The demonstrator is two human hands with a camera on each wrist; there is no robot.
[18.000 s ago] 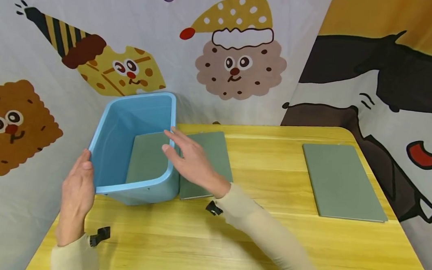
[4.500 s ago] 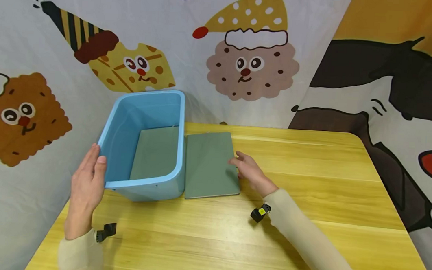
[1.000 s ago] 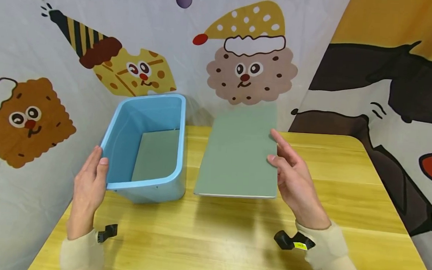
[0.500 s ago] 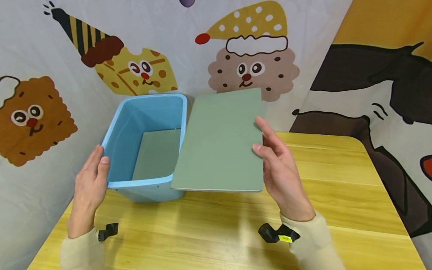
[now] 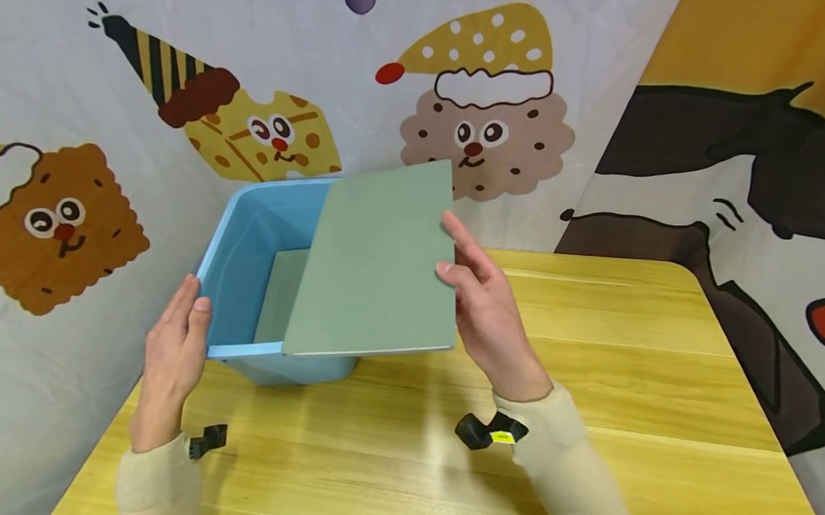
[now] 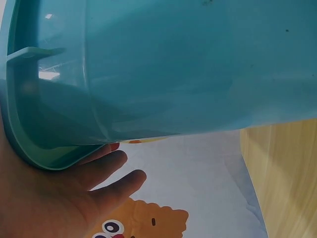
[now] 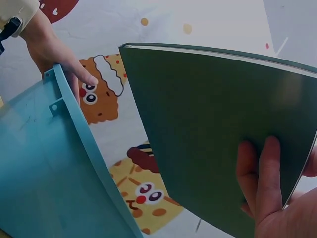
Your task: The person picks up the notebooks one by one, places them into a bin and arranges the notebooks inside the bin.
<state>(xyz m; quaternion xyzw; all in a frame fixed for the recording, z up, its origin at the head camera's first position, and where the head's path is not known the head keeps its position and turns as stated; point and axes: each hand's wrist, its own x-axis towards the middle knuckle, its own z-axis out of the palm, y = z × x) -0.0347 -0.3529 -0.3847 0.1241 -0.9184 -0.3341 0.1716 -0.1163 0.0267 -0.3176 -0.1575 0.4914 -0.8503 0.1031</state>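
Note:
A thin green notebook (image 5: 377,263) hangs tilted over the right part of a blue plastic bin (image 5: 244,272), hiding part of its rim. The right hand (image 5: 489,316) pinches it at its right edge, thumb on top; in the right wrist view, fingers (image 7: 270,173) lie against its underside. Inside the bin, a green cover (image 5: 280,297) lies on the bottom, partly hidden. Against the bin's left side rests the left hand (image 5: 177,346), fingers extended; the left wrist view shows those fingers (image 6: 119,188) beneath the bin's rim (image 6: 29,153).
The bin stands at the left of a yellow wooden table (image 5: 624,362), close to the cartoon-printed cloth (image 5: 365,84) behind. Black wrist devices show on both sleeves.
Eighteen seconds ago one green notebook lay at the table's right and another beside the bin. Both spots are now bare; the right hand has lifted the nearer one and carried it left over the bin.

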